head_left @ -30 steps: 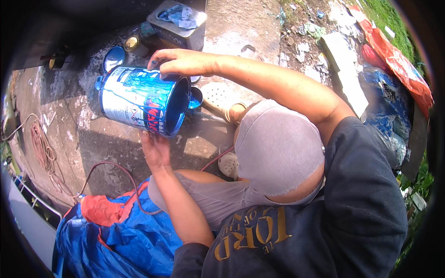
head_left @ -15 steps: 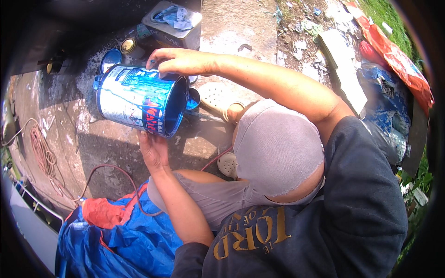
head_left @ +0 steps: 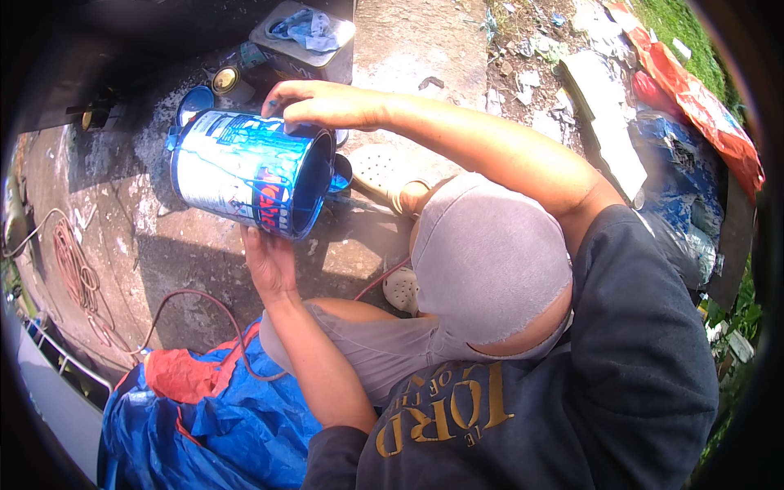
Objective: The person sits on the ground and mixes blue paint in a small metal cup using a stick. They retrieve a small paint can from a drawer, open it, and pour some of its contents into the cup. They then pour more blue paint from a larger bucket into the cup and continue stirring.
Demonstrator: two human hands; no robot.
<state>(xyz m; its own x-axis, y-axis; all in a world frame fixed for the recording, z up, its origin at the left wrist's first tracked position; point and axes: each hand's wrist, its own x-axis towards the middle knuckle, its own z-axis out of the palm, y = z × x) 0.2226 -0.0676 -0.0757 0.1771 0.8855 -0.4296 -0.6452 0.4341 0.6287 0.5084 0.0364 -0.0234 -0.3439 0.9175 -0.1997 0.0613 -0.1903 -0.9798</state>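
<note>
A big paint can [head_left: 224,171], its pale label streaked with blue paint, is tipped on its side between my hands. Its open mouth points right, and blue coats the inside. My right hand [head_left: 314,106] is curled over the upper side near the rim. From below, my left hand [head_left: 269,260] supports the can, with its fingertips partly hidden behind it. Just beyond the mouth sits a small dark cup-shaped thing [head_left: 341,173] with blue on it, partly covered by the can. I cannot make out any paint flowing.
A blue-smeared lid [head_left: 196,104] and a small open tin [head_left: 226,81] lie behind the can. Farther back stands a square container [head_left: 314,49] with a stained rag on top. A reddish hose [head_left: 77,269] coils at left, beside a blue tarp [head_left: 237,425]. Debris [head_left: 527,82] litters the right.
The can has shifted up very slightly, and its mouth has turned a little. Both hands keep their hold, with my right hand moving slightly with the can.
</note>
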